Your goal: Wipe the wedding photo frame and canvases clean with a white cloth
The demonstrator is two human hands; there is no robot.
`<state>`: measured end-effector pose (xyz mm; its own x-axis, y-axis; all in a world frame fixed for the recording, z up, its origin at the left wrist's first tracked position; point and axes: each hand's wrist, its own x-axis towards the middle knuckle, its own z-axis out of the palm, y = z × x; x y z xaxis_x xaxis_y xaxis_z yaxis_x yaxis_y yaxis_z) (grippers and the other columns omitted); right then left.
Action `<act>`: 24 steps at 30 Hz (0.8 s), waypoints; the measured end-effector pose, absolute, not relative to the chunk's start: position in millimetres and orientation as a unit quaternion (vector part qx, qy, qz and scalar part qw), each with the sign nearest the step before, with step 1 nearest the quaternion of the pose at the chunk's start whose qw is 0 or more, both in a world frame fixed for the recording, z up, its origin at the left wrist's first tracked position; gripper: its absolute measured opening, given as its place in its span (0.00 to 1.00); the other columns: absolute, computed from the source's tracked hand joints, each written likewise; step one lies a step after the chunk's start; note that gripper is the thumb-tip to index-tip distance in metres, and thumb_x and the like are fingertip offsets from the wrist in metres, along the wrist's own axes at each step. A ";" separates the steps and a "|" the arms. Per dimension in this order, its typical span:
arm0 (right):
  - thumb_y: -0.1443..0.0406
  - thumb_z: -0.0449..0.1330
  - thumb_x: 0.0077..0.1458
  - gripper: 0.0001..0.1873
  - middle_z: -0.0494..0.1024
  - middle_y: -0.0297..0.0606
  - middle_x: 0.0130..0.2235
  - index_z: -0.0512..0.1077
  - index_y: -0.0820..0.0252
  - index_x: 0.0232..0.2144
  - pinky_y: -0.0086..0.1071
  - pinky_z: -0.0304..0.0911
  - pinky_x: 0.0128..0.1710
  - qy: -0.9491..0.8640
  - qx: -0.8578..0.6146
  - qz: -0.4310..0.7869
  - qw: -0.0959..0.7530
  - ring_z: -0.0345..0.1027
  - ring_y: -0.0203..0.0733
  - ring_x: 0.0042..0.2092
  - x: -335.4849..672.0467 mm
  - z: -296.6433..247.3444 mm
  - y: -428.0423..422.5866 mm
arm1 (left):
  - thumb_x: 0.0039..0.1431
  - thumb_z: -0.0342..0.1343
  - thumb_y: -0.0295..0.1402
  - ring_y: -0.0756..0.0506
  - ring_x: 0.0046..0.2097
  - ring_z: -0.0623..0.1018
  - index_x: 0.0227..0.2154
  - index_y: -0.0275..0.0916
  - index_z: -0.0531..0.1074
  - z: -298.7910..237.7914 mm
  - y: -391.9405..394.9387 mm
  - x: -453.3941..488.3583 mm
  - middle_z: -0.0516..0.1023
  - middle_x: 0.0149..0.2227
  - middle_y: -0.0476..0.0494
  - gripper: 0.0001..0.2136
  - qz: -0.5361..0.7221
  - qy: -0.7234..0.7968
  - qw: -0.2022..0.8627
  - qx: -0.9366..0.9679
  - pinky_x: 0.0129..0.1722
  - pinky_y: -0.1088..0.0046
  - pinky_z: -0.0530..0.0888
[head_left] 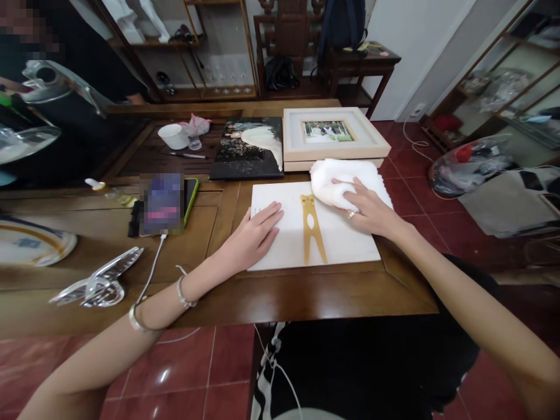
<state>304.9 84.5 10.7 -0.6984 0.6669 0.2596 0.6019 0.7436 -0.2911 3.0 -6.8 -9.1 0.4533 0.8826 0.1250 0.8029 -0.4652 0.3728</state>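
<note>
Work in hand: a flat white rectangular panel (341, 239) with a gold-coloured prop leg (312, 227) on its face was being gone over with a folded white fluffy cloth (336, 181).
Panel's place: it was laid flat on the brown wooden table (306, 297), directly before the person.
Progress: the cloth was seen at the panel's 1 o'clock corner, partly overhanging the edge. Most of the surface looked uncovered by it, so, as a judgement only, much of the wiping seemed left; no dirt or wiped tracks could be made out.
Left hand (254, 236): it was laid palm down at the panel's 9 o'clock edge, fingers straight and together, nothing gripped, the forearm stretched in from 7 o'clock.
Right hand (370, 210): it was pressed palm down upon the cloth, fingers spread over it and not closed round it, the arm reaching in from 4 o'clock.
Surroundings: a cream-framed photograph (328, 137) was set at 12 o'clock of the panel, a dark glossy print (249, 149) at 11 o'clock.
</note>
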 end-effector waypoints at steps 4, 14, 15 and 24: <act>0.75 0.53 0.47 0.09 0.63 0.50 0.65 0.66 0.56 0.27 0.64 0.43 0.67 -0.925 -0.312 0.117 0.181 0.56 0.55 0.66 315.1 14.2 36.7 | 0.70 0.39 0.32 0.38 0.69 0.57 0.62 0.36 0.61 -8.8 -7.5 3.9 0.59 0.67 0.34 0.21 0.155 0.499 0.130 0.842 0.65 0.42 0.56; 0.78 0.52 0.43 0.13 0.62 0.42 0.65 0.66 0.54 0.24 0.66 0.41 0.67 -0.947 -0.242 0.136 0.161 0.50 0.56 0.68 331.0 30.3 -64.3 | 0.70 0.39 0.32 0.38 0.69 0.57 0.62 0.37 0.61 -8.6 -8.9 6.0 0.60 0.67 0.34 0.21 0.164 0.497 0.130 0.842 0.65 0.42 0.56; 0.78 0.53 0.42 0.14 0.63 0.41 0.65 0.66 0.54 0.24 0.66 0.41 0.67 -0.947 -0.238 0.140 0.161 0.50 0.56 0.68 331.5 30.3 -65.2 | 0.70 0.38 0.32 0.38 0.69 0.57 0.62 0.37 0.61 -8.5 -8.9 6.1 0.59 0.67 0.33 0.21 0.164 0.496 0.130 0.843 0.65 0.42 0.56; 0.77 0.53 0.46 0.10 0.65 0.55 0.63 0.69 0.58 0.27 0.67 0.42 0.66 -0.935 -0.273 0.145 0.177 0.53 0.59 0.67 313.9 25.7 -10.2 | 0.70 0.39 0.32 0.38 0.69 0.57 0.62 0.37 0.61 -7.4 -8.6 7.1 0.59 0.67 0.34 0.21 0.158 0.500 0.134 0.841 0.65 0.43 0.56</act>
<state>313.9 -10.2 25.7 -0.7889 0.5609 0.2511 0.4588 0.8094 -0.3667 7.1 -8.6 -7.4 0.4494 0.8836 0.1314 0.7988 -0.4633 0.3838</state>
